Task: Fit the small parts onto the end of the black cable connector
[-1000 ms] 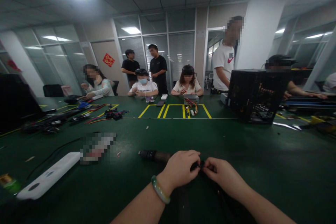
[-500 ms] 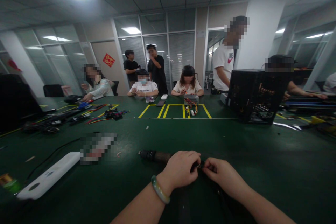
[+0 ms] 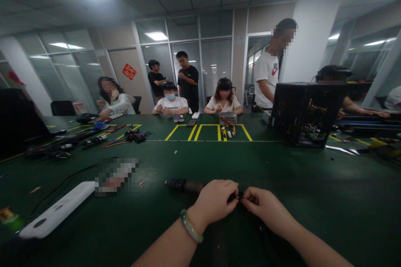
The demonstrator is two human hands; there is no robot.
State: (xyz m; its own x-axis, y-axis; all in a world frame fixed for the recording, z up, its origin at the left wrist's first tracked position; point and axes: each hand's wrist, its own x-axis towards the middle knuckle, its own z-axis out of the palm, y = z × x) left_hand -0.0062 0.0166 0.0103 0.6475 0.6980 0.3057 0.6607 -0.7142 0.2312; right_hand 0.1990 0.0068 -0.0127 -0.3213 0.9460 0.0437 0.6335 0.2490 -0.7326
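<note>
A dark cylindrical tool (image 3: 191,186), which looks like an electric screwdriver, lies on the green tabletop (image 3: 150,225) with its narrow tip pointing left. Closed around its near end is my left hand (image 3: 216,200), with a jade-coloured bangle (image 3: 190,226) on the wrist. My right hand (image 3: 261,204) is closed in a pinch close beside it. Between the two hands shows a small dark part (image 3: 239,195) with a shiny spot, pinched by my right fingertips. Its shape is mostly hidden. Something dark and thin trails below my right hand, too dim to name.
To the left lie a white power strip (image 3: 59,210) and a blurred-out object (image 3: 117,177). Cable bundles (image 3: 134,135) are heaped farther back. A black computer case (image 3: 308,112) stands back right. Across the table, a person (image 3: 224,98) works at a power supply (image 3: 228,119).
My hands stay almost in place. The small part between my fingertips has shifted slightly, and the right fingers have moved a touch.
</note>
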